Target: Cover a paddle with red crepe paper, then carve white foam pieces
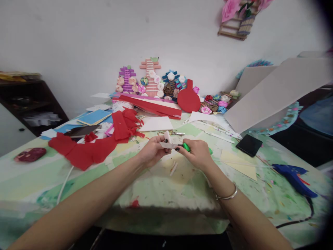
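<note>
Steadying a small white piece (pixel 168 136) at the blade of the green-handled knife (pixel 186 147), the left hand (pixel 152 152) has its fingers closed in a pinch, nails very near the metal. The right hand (pixel 199 152) has its fingers wrapped around the knife's handle, the thumb reaching forward to where the blade begins. The white piece sits against the blade, just left of the knife's handle, raised over the table (pixel 156 196).

The plainest risk is a cut: the blade lies across the left fingertips, so a slip on the piece, or too hard a push, could carry it into a finger or thumb. Which way the edge faces is too small to tell. A piece this small leaves little to grip, so it could twist or snap under uneven pressure.

Directly below the knife, on the side nearer the body, lie thin pale slivers (pixel 173 168), which a sleeve-less forearm could brush away. Just beyond the knife rest scissors (pixel 174 133), easily knocked if the hands pushed forward. Well to the knife's right, a blue glue gun (pixel 293 176) trails its cord (pixel 299 221); a forearm swung wide might snag it. Red material (pixel 90 152) spreads to the knife's left.
</note>
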The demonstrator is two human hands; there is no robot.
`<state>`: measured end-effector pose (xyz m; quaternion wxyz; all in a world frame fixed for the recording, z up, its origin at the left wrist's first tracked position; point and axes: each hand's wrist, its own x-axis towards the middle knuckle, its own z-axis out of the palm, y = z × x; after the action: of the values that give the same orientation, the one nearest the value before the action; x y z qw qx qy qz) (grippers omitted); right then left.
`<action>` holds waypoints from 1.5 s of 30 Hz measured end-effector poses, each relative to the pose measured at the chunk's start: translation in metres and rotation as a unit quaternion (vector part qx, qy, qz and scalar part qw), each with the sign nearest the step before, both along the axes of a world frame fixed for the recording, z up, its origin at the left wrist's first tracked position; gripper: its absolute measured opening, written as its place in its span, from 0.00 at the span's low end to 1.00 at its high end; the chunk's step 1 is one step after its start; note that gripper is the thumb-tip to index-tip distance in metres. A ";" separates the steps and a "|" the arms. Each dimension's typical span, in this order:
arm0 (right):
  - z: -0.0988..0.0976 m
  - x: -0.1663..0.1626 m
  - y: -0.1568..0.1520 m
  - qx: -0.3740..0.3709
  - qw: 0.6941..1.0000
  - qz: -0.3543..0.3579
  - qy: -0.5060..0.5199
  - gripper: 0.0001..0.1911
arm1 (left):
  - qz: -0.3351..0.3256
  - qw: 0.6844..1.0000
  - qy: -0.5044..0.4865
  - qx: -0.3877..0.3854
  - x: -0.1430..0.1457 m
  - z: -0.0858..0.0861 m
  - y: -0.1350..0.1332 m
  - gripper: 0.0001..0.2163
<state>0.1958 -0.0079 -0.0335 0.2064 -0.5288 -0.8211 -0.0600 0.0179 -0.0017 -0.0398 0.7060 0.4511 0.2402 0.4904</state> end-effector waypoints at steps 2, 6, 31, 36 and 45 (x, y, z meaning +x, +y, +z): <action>-0.001 -0.003 -0.001 0.006 1.000 0.004 -0.003 0.29 | -0.006 1.000 0.009 0.003 0.001 -0.002 0.001 0.04; -0.002 -0.006 -0.002 0.012 1.000 0.012 -0.007 0.28 | -0.021 1.000 0.008 0.011 0.003 -0.005 0.001 0.05; -0.002 0.003 0.003 0.004 1.000 -0.016 0.001 0.30 | -0.028 0.999 -0.027 -0.016 0.000 -0.003 0.000 0.06; -0.001 0.000 0.001 0.006 1.000 -0.021 -0.013 0.30 | -0.022 0.999 -0.031 -0.029 0.001 -0.007 0.001 0.06; -0.001 0.000 0.002 0.007 1.000 -0.016 0.000 0.31 | -0.047 0.998 -0.034 -0.024 0.000 -0.008 0.000 0.04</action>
<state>0.1963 -0.0058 -0.0345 0.2092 -0.5402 -0.8123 -0.0683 0.0181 -0.0014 -0.0480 0.7466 0.4276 0.2061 0.4661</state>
